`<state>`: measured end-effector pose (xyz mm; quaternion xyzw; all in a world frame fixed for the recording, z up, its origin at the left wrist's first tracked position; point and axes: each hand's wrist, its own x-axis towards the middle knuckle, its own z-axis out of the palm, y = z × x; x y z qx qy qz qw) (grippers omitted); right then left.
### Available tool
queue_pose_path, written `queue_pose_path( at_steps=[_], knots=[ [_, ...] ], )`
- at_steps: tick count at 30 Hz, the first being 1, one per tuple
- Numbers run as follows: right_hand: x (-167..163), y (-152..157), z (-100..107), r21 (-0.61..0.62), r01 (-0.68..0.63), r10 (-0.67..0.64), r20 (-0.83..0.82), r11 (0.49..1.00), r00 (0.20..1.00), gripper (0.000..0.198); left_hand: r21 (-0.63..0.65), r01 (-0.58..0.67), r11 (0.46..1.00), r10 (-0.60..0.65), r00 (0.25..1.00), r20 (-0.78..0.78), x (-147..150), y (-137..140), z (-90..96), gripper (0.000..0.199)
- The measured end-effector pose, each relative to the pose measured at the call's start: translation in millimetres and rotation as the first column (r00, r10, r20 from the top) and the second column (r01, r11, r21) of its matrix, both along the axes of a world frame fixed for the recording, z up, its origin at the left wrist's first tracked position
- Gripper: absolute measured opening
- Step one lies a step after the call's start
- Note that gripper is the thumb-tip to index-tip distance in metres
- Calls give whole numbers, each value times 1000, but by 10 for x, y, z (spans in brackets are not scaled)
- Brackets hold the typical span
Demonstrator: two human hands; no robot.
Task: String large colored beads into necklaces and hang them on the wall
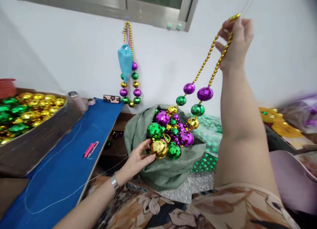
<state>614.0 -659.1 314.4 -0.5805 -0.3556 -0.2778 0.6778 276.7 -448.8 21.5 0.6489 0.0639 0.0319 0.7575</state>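
My right hand (236,41) is raised high and closed on the small gold beads at the top of a bead necklace (205,94). The necklace hangs down in two strands, with large faceted purple, green and gold balls below. Its lower end hangs over an open grey-green sack (135,126) full of smaller shiny beads. My left hand (137,159) has its thumb and a finger curved against the large gold ball (159,148) at the necklace's bottom; its other fingers are partly hidden. A thin clear thread runs from near my left hand across the blue board.
On the left, a blue board (74,163) carries a pink thread snipper (90,149), a patterned phone (111,98) and a bottle (77,101). Beside it is a box (49,133) of gold and green balls. Another necklace (135,76) and a blue pouch (125,60) hang on the wall.
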Motion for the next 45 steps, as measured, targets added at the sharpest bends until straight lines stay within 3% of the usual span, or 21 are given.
queue_pose_path(
  at_steps=[2,5,7,8,10,12,13,14,16,20,22,24,26,29,30,31,36,39,42,43,45],
  knots=[
    [-47,-42,-227,-82,10,-11,-5,997,1000,16,266,-102,959,94,995,40,-3,58,-108,61],
    [-130,-49,-747,-325,-26,0,-80,945,997,18,578,-278,768,214,961,177,-55,193,-314,56],
    [-222,-21,-1142,-509,-118,56,-134,853,989,22,685,-320,654,231,947,222,-71,254,-448,62],
    [-280,8,-1335,-620,-154,77,-150,769,986,22,709,-320,628,236,947,218,-69,268,-506,64],
    [-408,105,-1684,-895,-120,90,-90,429,992,21,698,-304,648,264,950,169,-51,279,-590,66],
    [-525,257,-1950,-995,-33,154,-19,89,988,22,626,-304,718,314,944,97,-43,292,-614,64],
    [-574,352,-2044,-1000,9,188,9,-4,982,23,578,-318,752,344,936,68,-52,310,-599,63],
    [-616,458,-2111,-998,44,219,31,-51,975,24,526,-341,779,374,926,46,-74,340,-567,63],
    [-697,710,-2175,-996,82,278,68,-39,958,25,420,-397,816,427,904,23,-167,436,-456,65],
    [-1007,1377,-2173,-997,13,464,47,75,885,25,214,-522,825,535,845,0,-557,715,-127,57],
    [-1318,1766,-2187,-980,-145,580,-39,137,814,24,80,-580,810,584,812,-25,-811,847,52,47],
    [-1722,2153,-2228,-910,-395,697,-201,127,688,25,-66,-609,791,607,793,-51,-1053,953,223,41],
    [-2160,2505,-2287,-758,-652,772,-426,-21,471,32,-177,-620,765,621,782,-55,-1253,1041,371,35],
    [-2725,2902,-2367,-469,-810,731,-678,-352,76,44,-249,-654,715,670,742,-24,-1481,1172,514,28],
    [-2865,2992,-2384,-402,-820,700,-714,-407,3,45,-256,-669,697,690,724,-11,-1546,1217,534,25],
    [-2980,3061,-2396,-368,-829,684,-729,-421,-24,44,-259,-689,677,714,700,3,-1607,1260,536,23],
    [-3307,3208,-2428,-370,-894,718,-691,-252,84,42,-343,-788,512,843,537,26,-1785,1310,288,29],
    [-3440,3258,-2526,-163,-970,640,-769,-183,8,42,-425,-679,598,732,679,-57,-1747,1177,12,38],
    [-3452,3341,-2712,-40,-992,556,-831,-120,-34,43,-311,-668,676,678,729,-93,-1752,1081,-219,31],
    [-3401,3377,-2781,-60,-994,538,-843,-88,3,44,-227,-701,676,700,707,-100,-1796,1079,-277,32],
    [-3203,3459,-2906,-268,-963,493,-840,-11,228,48,-71,-760,647,750,650,-122,-1963,1119,-379,34]
  ],
)
